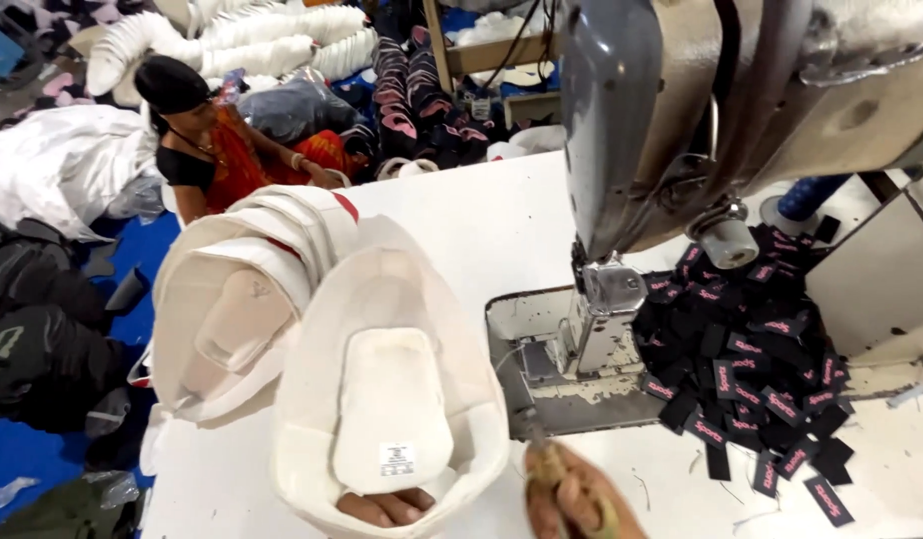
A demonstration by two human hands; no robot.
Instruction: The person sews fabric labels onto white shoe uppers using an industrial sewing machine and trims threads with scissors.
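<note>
Cream shoe upper (386, 399), padded tongue, in left hand (386, 506); right hand (578, 499) gripping small tool (541, 461).

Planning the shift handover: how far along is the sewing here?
Done: cannot tell; a stack of white shoe uppers lies left. In hand: left hand holds a white upper; right hand nears the sewing machine. Left: a black label pile.

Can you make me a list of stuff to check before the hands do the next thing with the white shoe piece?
1. Left hand has a grip on the white shoe piece: ok, fingers under its near edge.
2. Right hand holds a tool: ok, small and blurred.
3. Piece under the sewing machine: not ok, beside it.
4. Needle plate bare: ok.
5. Black labels within reach: ok, piled right.
6. Thread ready: cannot tell.
</note>
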